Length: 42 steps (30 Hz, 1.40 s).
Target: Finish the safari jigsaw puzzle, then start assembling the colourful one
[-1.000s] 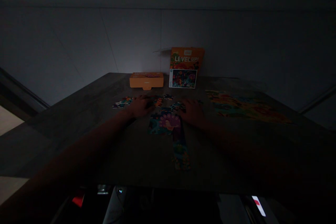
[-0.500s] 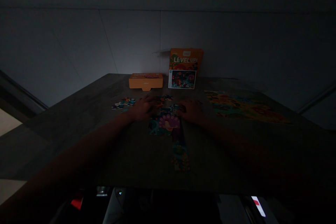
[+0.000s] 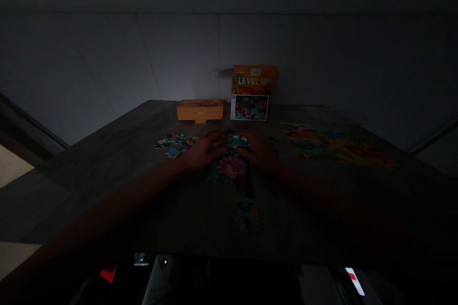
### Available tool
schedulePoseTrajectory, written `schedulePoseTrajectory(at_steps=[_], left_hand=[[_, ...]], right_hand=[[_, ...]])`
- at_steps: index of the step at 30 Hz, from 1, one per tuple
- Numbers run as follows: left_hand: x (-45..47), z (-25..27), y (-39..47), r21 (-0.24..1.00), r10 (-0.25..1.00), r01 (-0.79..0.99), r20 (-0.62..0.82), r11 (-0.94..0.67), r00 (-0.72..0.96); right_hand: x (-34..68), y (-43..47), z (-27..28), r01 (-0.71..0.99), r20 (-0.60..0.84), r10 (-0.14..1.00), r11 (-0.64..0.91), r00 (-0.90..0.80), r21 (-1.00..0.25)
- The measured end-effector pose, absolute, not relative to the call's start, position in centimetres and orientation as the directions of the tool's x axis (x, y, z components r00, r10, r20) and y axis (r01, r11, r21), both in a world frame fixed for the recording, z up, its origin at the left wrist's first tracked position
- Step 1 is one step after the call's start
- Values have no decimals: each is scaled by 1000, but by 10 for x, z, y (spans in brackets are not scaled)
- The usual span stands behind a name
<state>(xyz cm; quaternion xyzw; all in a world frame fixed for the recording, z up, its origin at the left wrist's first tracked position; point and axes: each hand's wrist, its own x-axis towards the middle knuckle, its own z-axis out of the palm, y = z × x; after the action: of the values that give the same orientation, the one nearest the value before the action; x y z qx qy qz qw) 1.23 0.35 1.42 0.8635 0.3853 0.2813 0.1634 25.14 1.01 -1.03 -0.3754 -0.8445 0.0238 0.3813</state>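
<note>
A partly joined jigsaw puzzle [image 3: 231,167], with a purple peacock at its middle, lies on the table, and a narrow strip of it runs toward me. My left hand [image 3: 203,150] rests over its upper left side, fingers stretched and thumb apart, touching the pieces. On the upper right side lies my right hand [image 3: 259,148], its fingers extended and thumb pointing inward. Between the hands are teal and white puzzle pieces [image 3: 239,141]. Loose pieces [image 3: 173,140] are heaped left of my left hand. In the dim light I see nothing held in either hand.
An orange box [image 3: 199,112] lies near the table's back edge. Beside it stands an upright "LEVEL UP!" box [image 3: 255,80] with a picture card [image 3: 249,107] in front. A colourful finished-looking puzzle sheet [image 3: 332,145] is flat on the right. A wall rises behind the table [image 3: 107,152].
My left hand has moved slightly right and toward me, uncovering more loose pieces on the left. My right hand has shifted slightly, with its thumb still pointing inward.
</note>
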Motion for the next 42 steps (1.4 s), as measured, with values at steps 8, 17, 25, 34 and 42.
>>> schedulePoseTrajectory(at_steps=[8, 17, 25, 34, 42], left_hand=[[30, 10, -1, 904, 877, 274, 184, -328, 444], [13, 12, 14, 905, 962, 334, 220, -264, 165], [11, 14, 11, 825, 921, 418, 295, -380, 254], [20, 13, -3, 816, 838, 365, 241, -448, 490], [14, 12, 4, 780, 797, 332, 325, -530, 509]], right_hand=[[241, -1, -7, 462, 688, 482, 855, -543, -236], [245, 1, -13, 393, 555, 594, 803, -583, -447], [249, 0, -8, 474, 652, 671, 729, -352, -494], [244, 2, -13, 500, 600, 703, 703, -381, -506], [247, 2, -11, 541, 579, 736, 664, -352, -515]])
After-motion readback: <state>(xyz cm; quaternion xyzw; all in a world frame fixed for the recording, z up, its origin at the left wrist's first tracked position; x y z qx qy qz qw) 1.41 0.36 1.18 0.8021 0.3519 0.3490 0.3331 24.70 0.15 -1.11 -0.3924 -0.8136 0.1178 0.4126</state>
